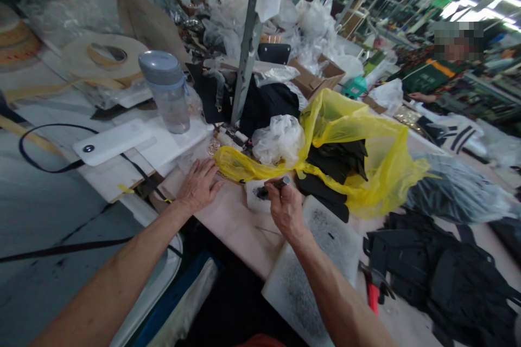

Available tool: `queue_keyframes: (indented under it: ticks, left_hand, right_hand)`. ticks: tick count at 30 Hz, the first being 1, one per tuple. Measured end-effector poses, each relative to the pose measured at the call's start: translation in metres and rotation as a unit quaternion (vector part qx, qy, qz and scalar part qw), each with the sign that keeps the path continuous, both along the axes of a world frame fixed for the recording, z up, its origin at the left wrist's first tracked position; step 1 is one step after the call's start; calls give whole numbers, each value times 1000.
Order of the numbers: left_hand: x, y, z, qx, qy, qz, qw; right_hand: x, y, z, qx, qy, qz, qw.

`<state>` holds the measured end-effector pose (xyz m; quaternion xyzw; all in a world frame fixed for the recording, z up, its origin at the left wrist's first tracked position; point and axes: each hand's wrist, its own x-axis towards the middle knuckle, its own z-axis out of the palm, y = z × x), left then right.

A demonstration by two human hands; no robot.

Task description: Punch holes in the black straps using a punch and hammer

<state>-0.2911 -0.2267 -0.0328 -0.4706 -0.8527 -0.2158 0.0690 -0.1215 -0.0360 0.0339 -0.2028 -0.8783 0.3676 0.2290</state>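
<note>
In front of me is one table (238, 238), its top smooth and pale pink. At the right lies one heap of soft black fabric (443, 271), with folds and straps. One yellow bag (391, 168), of thin wrinkled plastic, has its mouth wide, with flat black pieces (340, 157) inside; these overlap, so I cannot count them. One white slab (337, 244), thick and rectangular, is covered with dark specks. Beside it is one hammer with a red handle (373, 299). The fingers of my left hand (198, 188) are a little apart, resting on the table close to the yellow plastic. The fingers of my right hand (287, 206) are clamped on one short dark rod (278, 182) with a round greyish end. The rod is over one small white block (251, 203), stained black; whether its tip touches, I cannot tell.
</note>
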Motion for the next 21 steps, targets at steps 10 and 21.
queue_keyframes:
  ticks: [10, 21]
  left_hand:
    - [1, 1, 4, -6, -2, 0, 1000]
    - [0, 0, 1, 9, -1, -4, 1000]
  right_hand:
    - [7, -5, 62, 18, 97, -114, 989]
    - [-5, -12, 23, 19, 57, 87, 994]
